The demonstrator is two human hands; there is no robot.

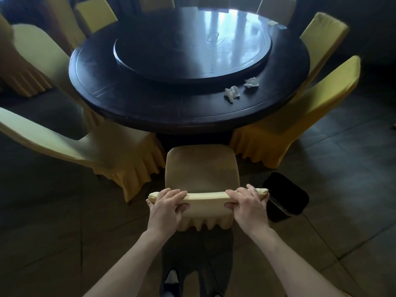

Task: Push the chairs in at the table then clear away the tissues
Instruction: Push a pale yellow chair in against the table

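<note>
Two covered chairs (pixel 70 133) are seen at the left, drawn close to the round dark table (pixel 137 108). The near chair (pixel 201 166) is positioned in front of the person, seat front just short of the table edge, not tucked under. Its top rail is gripped by the left hand (pixel 166 207), fingers curled over the front and thumb under the back. The same rail is gripped further right by the right hand (pixel 249 205), fingers likewise wrapped round it. Two crumpled tissues (pixel 231 93) are noted on the table's outer ring, right of centre, beside the raised turntable (pixel 192 54). A black bin (pixel 287 196) stands on the floor just right of the chair. More covered chairs (pixel 300 116) are observed at the right.
</note>
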